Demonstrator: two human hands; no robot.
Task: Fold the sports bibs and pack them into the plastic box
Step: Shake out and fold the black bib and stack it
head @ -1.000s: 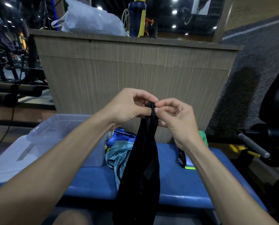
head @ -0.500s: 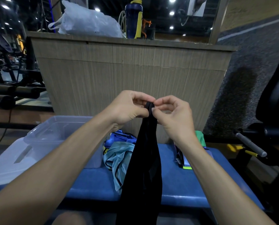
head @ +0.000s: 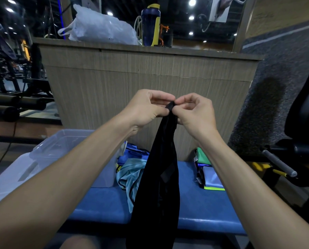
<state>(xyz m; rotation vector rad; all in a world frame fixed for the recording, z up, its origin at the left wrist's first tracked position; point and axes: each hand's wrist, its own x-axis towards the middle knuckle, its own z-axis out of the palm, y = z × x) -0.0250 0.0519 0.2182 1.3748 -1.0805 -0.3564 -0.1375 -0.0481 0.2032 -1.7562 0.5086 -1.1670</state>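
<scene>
Hanging from both hands, a black bib [head: 159, 186] is held up over a blue bench [head: 204, 211], in front of a wood-grain counter [head: 150, 83]. Left hand [head: 146, 106] and right hand [head: 196, 112] meet at the bib's top end, each with fingers curled and pinching the narrow bunched fabric between thumb and fingertips. The exact contact points are partly masked by the cloth and by the knuckles. Below the hands the bib widens into a dark strip whose folds are hard to read; its lower end runs out of the bottom of the view.

On the bench, left of the bib, stands a clear plastic box [head: 63, 146], its right part covered by the left forearm; whether it holds anything cannot be told. A pale lid [head: 11, 175] lies just left of it, cut off by the edge of the view. Beside the box lies a loose heap of bibs [head: 130, 169], light blue over darker blue, partly behind the black bib. Right of the bib, a stack of bibs [head: 211, 178] in green, blue and pale colours shows only in part behind the right forearm.

On the counter stand a white plastic bag [head: 99, 27] and a dark bottle [head: 150, 24] with yellow trim. Dim gym equipment [head: 11, 103] fills the left background; at far right a black machine [head: 304, 112] is cropped.
</scene>
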